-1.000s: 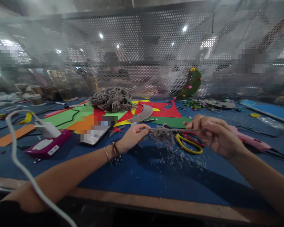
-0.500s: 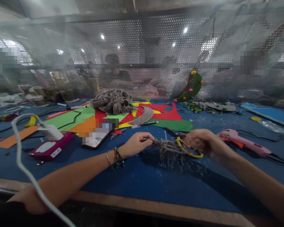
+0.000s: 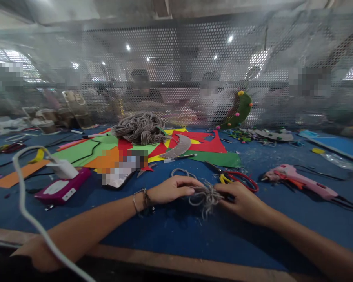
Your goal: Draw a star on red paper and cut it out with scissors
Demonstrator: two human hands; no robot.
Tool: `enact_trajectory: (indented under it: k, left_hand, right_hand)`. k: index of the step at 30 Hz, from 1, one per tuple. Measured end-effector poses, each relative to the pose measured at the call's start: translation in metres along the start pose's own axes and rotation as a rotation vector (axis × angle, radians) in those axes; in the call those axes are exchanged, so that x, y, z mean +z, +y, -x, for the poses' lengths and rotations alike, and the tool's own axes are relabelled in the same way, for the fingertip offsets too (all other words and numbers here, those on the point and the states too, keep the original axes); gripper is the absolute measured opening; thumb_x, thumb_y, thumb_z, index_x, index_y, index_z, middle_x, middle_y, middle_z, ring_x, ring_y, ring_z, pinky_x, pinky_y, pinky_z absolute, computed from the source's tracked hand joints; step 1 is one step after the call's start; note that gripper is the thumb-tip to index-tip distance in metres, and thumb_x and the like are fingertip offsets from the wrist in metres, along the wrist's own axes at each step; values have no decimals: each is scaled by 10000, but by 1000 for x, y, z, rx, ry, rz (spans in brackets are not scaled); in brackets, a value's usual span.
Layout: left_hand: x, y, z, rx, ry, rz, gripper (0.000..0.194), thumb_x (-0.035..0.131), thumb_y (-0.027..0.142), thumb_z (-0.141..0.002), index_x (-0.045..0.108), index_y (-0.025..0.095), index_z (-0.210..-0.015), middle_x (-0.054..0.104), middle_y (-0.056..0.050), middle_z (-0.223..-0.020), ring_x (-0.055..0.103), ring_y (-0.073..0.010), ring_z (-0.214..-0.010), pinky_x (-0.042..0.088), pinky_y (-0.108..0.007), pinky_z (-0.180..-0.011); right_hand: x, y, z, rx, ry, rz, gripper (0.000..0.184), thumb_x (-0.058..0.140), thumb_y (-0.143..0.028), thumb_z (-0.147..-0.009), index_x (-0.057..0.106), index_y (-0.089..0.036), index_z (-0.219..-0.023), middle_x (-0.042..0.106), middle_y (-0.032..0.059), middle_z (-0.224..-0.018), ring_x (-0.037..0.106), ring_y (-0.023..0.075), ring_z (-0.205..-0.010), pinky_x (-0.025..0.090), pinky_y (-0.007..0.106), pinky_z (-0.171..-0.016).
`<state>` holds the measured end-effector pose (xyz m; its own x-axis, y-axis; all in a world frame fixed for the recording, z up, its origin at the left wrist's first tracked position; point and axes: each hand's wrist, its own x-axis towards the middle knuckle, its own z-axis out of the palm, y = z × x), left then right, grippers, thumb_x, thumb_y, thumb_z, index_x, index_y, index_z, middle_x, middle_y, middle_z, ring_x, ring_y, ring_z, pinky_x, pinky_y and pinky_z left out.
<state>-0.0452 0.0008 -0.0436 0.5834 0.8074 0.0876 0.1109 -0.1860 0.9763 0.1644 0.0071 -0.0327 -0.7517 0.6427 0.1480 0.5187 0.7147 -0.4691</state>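
A small bundle of grey yarn (image 3: 209, 195) with loose, frayed strands hangs between my two hands, low over the blue table. My left hand (image 3: 176, 189) pinches its left side between thumb and fingers. On the other side, my right hand (image 3: 243, 201) has closed fingers at the bundle; their tips are partly hidden. A loop of yarn (image 3: 181, 171) arches up behind my left fingers. Just beyond my right hand lie scissors (image 3: 248, 181) with red and yellow handles, partly covered by that hand.
A pink glue gun (image 3: 302, 182) lies at right. Coloured paper (image 3: 208, 145), a grey crescent (image 3: 178, 147) and a yarn heap (image 3: 141, 127) are farther back. A phone (image 3: 120, 176), a purple power block (image 3: 63, 186) and a white cable (image 3: 23, 203) are at left.
My right hand has come down and left, closer to my left hand, and now grips beside the bundle. The yarn bundle looks more gathered; the red scissor handle has come into view.
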Motion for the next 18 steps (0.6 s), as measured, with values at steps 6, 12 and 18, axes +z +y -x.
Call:
enact_trajectory:
  k: [6, 12, 18]
  left_hand:
    - [-4, -2, -3, -21, 125, 14, 97, 536, 223, -670, 585, 150, -711, 461, 60, -490, 388, -70, -458, 279, -182, -462]
    - [-12, -3, -5, -20, 286, 58, 152, 550, 293, -637, 556, 141, -623, 320, 87, -431, 220, -50, -397, 137, -188, -399]
    - [-21, -1, -8, 22, 497, 181, 196, 490, 341, -677, 485, 157, -611, 173, 121, -392, 132, -44, -366, 156, -175, -387]
  right_hand:
    - [-7, 6, 0, 99, 148, -238, 355, 317, -408, -837, 388, -170, -584, 419, -17, -529, 395, 90, -492, 310, 201, -470]
    - [-19, 11, -1, 308, 373, -579, 424, 500, -574, -674, 427, -175, -549, 414, -43, -415, 360, 67, -361, 269, 197, -364]
    - [-36, 28, -2, 358, 592, -636, 420, 551, -583, -611, 437, -182, -558, 408, -54, -380, 342, 56, -313, 217, 190, -312]
